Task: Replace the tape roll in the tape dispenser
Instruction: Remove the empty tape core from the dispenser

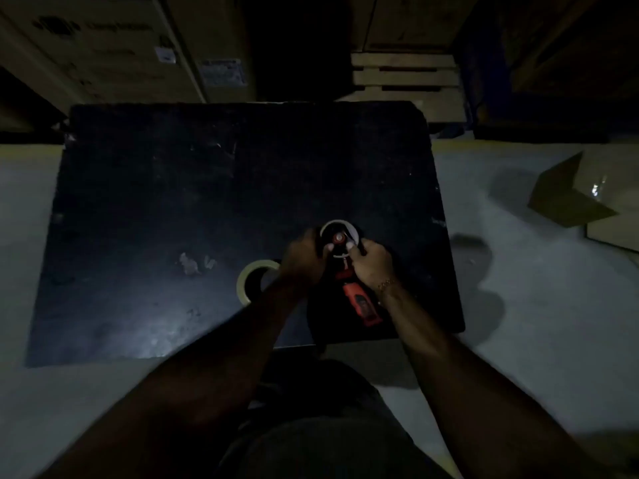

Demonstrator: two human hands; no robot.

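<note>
A red and black tape dispenser (359, 302) lies on the dark table (173, 202), handle toward me. A pale ring, a tape roll or its core (340, 225), sits around the dispenser's red hub (339, 237). My left hand (304, 257) grips the ring's left side. My right hand (371, 262) holds the dispenser's frame at the ring's right side, a bracelet at its wrist. A second, yellowish tape roll (256, 280) lies flat on the table just left of my left wrist, partly hidden by my forearm.
The scene is dim. A small pale scrap (190, 263) lies on the table left of the loose roll. An open cardboard box (581, 198) stands on the grey floor at right. Cartons (103, 46) and a wooden pallet (404, 74) stand behind the table.
</note>
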